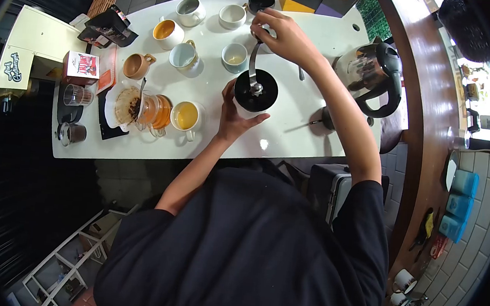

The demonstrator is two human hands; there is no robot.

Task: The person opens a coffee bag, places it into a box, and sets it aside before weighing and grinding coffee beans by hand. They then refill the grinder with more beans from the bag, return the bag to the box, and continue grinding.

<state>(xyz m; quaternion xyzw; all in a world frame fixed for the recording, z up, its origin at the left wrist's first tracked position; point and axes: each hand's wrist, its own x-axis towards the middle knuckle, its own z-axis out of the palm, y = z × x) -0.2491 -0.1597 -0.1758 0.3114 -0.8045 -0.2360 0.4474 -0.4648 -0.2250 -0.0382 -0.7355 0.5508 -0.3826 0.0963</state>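
A hand coffee grinder [266, 100] with a black, bowl-like top is upright over the white table. My left hand [237, 116] is wrapped round its body from the near left side. The grinder's metal crank [252, 66] reaches from the centre of the top towards the far side. On the knob at the crank's far end, my right hand [280, 35] is closed; its fingers hide most of the knob. Left of the grinder stand a mug of yellow liquid [185, 116] and a pale cup [234, 56].
Several mugs and bowls, among them a brown cup [137, 66], stand across the far left. A glass dripper with a paper filter [123, 107] holds dark grounds beside an amber-filled server [156, 112]. To the right are a kettle [374, 77] and a small dark utensil [326, 119].
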